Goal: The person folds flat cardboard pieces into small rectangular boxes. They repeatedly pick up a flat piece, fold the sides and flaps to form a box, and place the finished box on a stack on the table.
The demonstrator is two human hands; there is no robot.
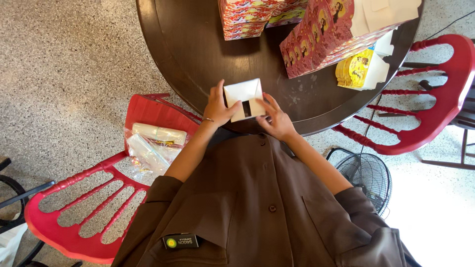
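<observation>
A small white cardboard box with its folded bottom flaps turned up sits at the near edge of the round dark wooden table. My left hand grips the box's left side, thumb on the flaps. My right hand holds its right lower corner, fingers pressed against the flaps. Both hands hold the same box between them.
Stacks of red printed flat cartons and more lie at the table's far side, with yellow packets at the right. A red chair on my left holds plastic-wrapped bundles. Another red chair and a floor fan stand on my right.
</observation>
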